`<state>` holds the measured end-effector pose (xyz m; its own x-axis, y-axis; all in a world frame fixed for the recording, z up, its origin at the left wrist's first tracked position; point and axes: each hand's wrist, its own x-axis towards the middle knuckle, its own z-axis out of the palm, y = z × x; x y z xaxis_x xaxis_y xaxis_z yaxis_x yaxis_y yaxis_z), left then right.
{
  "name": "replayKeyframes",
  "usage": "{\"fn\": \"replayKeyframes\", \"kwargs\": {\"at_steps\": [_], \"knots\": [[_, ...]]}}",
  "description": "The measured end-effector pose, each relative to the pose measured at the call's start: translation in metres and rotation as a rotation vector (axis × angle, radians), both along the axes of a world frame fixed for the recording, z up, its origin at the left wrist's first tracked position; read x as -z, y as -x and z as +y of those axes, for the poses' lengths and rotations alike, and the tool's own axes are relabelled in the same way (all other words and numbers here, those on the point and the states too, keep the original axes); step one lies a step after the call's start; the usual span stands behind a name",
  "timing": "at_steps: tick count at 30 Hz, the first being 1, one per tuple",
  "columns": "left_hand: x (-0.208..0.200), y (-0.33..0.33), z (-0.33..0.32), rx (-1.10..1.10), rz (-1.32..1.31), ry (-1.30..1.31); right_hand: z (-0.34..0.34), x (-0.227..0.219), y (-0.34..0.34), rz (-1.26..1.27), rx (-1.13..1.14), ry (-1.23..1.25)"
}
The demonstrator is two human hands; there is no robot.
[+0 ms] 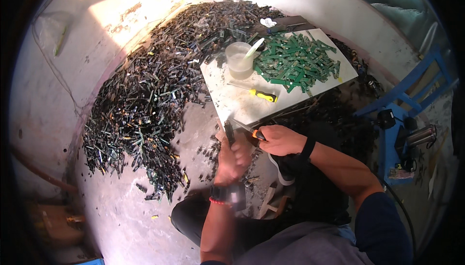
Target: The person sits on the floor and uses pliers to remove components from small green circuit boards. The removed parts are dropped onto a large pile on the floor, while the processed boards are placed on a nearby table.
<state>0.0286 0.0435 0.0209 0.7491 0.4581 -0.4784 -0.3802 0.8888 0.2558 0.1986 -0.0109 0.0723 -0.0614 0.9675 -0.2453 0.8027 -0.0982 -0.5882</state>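
My left hand (231, 157), smeared by motion, grips a narrow dark strip (228, 130) that stands up from its fingers. To its right, my right hand (283, 140) is wrapped around a screwdriver (258, 134) with an orange and black handle. The screwdriver's shaft points left toward the strip; whether the tip touches it I cannot tell. Just beyond lies a white board (218, 90). On it are a heap of green circuit boards (295, 61), a cloudy plastic cup (239, 62) with a pale stick (254, 48) in it, and a yellow and black screwdriver (264, 95).
A broad heap of dark strips (140, 105) curves across the floor on the left and far side. A blue chair (399, 98) at right bears a metal cylinder (422, 136). A cardboard box (58, 224) sits at lower left. Crumpled white paper (268, 22) lies beyond the board.
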Motion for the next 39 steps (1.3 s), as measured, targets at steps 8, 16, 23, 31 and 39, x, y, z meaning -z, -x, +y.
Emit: {"fn": "replayKeyframes", "kwargs": {"at_steps": [8,16,23,31,39], "knots": [[0.0,-0.013,-0.005,-0.044,0.136,-0.109,-0.005,-0.007,0.008,-0.533,0.019,-0.219],[0.004,-0.025,-0.015,-0.141,0.419,-0.24,0.0,-0.019,0.018,-0.817,-0.112,-0.317],[0.029,-0.028,-0.016,-0.156,0.407,-0.377,0.005,-0.031,0.021,-0.792,-0.071,-0.118],[0.005,-0.021,-0.018,-0.145,0.387,-0.249,0.006,-0.016,0.025,-0.808,-0.068,-0.281],[0.011,-0.015,-0.003,-0.077,0.075,-0.003,0.009,0.007,-0.005,-0.057,-0.283,0.147]]}}
